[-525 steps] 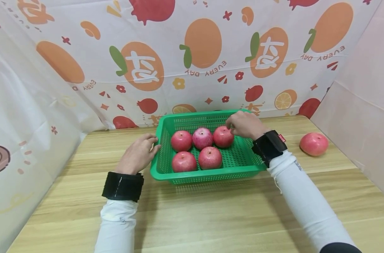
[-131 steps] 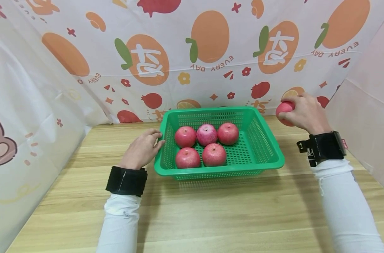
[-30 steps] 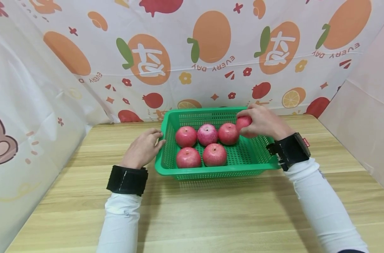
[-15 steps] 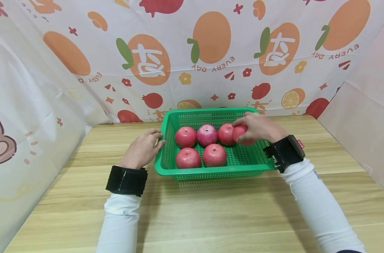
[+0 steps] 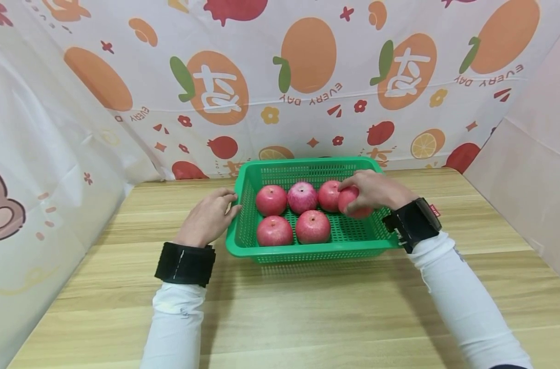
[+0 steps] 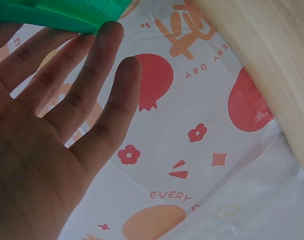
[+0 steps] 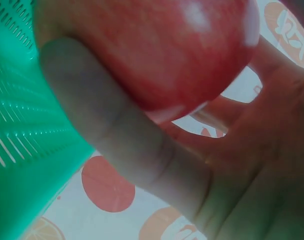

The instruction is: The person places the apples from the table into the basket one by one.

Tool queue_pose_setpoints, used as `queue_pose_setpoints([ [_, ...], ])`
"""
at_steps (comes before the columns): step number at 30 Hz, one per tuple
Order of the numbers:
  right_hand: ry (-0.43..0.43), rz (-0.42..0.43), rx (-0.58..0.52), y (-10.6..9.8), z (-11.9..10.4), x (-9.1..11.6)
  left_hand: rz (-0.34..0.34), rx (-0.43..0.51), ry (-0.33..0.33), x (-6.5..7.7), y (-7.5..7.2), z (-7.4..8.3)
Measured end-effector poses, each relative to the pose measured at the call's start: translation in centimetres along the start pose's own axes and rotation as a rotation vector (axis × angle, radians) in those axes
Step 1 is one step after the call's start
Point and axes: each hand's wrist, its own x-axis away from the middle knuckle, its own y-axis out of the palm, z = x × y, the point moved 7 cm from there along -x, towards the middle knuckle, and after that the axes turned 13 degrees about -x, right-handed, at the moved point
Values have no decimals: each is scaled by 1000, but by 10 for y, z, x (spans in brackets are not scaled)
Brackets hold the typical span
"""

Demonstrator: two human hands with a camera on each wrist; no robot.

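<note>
My right hand [image 5: 374, 188] grips a red apple [image 5: 352, 202] inside the green plastic basket [image 5: 307, 251], on its right side. In the right wrist view the thumb lies across that apple [image 7: 157, 55] and the other fingers reach round behind it. Several more apples sit in the basket: three in the back row, among them a purplish one [image 5: 302, 198], and two in front, such as the front middle apple [image 5: 313, 227]. At the basket's left rim my left hand [image 5: 207, 218] rests with relaxed fingers; the left wrist view shows the fingertips [image 6: 109, 31] at the green rim.
The basket stands on a wood-grain table [image 5: 307, 312]. Behind it hangs a white curtain with fruit prints [image 5: 270, 138], close to the basket's back rim. Plain pale sheeting [image 5: 529, 169] closes off the right side.
From the table at the right, the right hand lifted the apple and carried it left over the rim. In the last second it lowered it beside the back row. The left hand stayed at the rim.
</note>
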Motion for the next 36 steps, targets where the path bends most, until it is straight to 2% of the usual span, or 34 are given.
queue_pose_setpoints([
  [12,53,-65,-10,8,4,-2,0,0,2,0,0,0],
  [22,231,-177,-116,21,14,3,1,-3,2,0,0,0],
  [36,250,-202,-102,28,20,0,-2,1,-4,0,0,-1],
])
